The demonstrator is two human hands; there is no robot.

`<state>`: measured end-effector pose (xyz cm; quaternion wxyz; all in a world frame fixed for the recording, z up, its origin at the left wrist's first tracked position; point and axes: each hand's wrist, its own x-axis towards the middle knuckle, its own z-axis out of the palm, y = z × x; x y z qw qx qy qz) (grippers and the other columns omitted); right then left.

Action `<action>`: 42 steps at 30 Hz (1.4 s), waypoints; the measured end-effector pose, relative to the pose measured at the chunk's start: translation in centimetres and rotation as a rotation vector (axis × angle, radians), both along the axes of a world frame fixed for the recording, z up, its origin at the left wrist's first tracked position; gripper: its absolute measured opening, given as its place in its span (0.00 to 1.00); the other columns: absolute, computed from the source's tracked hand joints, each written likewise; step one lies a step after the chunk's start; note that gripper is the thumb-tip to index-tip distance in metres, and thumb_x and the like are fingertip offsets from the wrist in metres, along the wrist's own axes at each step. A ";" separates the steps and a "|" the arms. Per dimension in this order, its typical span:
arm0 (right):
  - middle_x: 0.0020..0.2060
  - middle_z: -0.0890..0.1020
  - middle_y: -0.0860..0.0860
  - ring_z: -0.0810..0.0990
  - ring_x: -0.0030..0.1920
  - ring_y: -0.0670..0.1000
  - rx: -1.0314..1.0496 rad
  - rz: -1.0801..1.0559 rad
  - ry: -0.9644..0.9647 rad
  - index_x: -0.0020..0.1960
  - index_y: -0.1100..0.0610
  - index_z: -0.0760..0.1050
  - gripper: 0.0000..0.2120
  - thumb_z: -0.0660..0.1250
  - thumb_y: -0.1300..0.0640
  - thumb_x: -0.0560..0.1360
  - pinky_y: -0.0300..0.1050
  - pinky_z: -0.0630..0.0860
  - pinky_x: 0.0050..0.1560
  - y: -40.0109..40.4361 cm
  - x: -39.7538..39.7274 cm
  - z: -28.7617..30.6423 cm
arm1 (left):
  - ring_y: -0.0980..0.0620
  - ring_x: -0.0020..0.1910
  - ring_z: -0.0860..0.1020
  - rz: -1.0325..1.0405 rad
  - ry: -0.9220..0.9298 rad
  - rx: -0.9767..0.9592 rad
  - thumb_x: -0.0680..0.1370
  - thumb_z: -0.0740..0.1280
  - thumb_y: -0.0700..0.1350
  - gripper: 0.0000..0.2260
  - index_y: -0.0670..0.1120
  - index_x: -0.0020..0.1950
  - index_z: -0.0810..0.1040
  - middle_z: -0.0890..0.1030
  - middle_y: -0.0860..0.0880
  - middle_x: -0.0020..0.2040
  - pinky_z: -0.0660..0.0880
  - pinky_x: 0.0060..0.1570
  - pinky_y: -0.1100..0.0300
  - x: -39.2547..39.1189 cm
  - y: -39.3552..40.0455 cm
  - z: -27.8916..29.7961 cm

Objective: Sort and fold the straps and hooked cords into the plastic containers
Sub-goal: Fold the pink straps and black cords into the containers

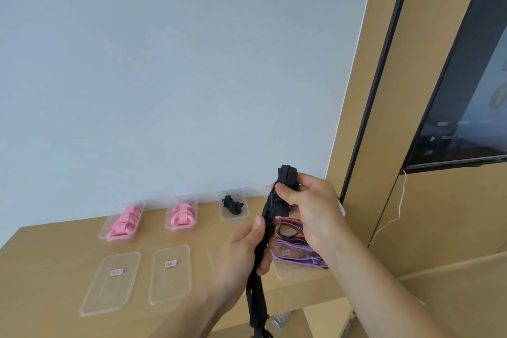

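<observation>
Nearest the camera, the black strap (256, 299) hangs in a long, near-vertical run from the hands down past the counter (49, 252) edge and out of view. The left hand (241, 261) grips it lower down, fingers curled round the band and thumb pressed along it. Just above, the right hand (307, 208) pinches the folded upper part, thumb in front and fingers wrapped behind, with a short bunch of loops poking out above the fist. So the strap's long axis runs top to bottom between the hands, and the loose tail lies below the left hand; that hand looks better placed to feed more length up into the fold.

Behind the right hand lie striped and purple hooked cords (290, 239) over a clear lid. Two labelled lids (115, 282) lie flat to the left. Further back stands a row of plastic containers: two holding folded pink straps (124, 222), and the black-strap container (233, 204) with one bundle inside, up and left of the hands, probably this strap's destination.
</observation>
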<state>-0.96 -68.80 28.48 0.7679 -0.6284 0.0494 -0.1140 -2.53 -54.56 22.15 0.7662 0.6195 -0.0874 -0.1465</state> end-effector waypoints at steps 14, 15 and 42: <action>0.42 0.86 0.49 0.84 0.44 0.50 -0.167 -0.235 -0.294 0.53 0.51 0.80 0.18 0.73 0.71 0.72 0.49 0.82 0.49 0.2 0.7 -1.7 | 0.51 0.28 0.65 -0.051 0.313 -0.201 0.85 0.61 0.48 0.17 0.35 0.57 0.81 0.74 0.45 0.35 0.63 0.29 0.59 -0.8 -1.5 -0.2; 0.43 0.86 0.47 0.85 0.45 0.50 -0.245 -0.248 -0.319 0.52 0.47 0.79 0.20 0.74 0.70 0.71 0.49 0.82 0.50 0.4 0.6 -2.3 | 0.51 0.28 0.65 -0.056 0.318 -0.220 0.85 0.61 0.47 0.16 0.36 0.55 0.82 0.74 0.45 0.35 0.63 0.29 0.58 -0.7 -1.6 0.0; 0.67 0.78 0.46 0.79 0.53 0.56 -0.070 0.125 -0.099 0.69 0.46 0.76 0.24 0.71 0.50 0.73 0.63 0.73 0.63 0.1 -2.3 -4.1 | 0.50 0.31 0.69 -0.278 0.229 -0.277 0.73 0.72 0.44 0.11 0.39 0.51 0.78 0.71 0.44 0.38 0.66 0.30 0.59 0.9 0.6 1.8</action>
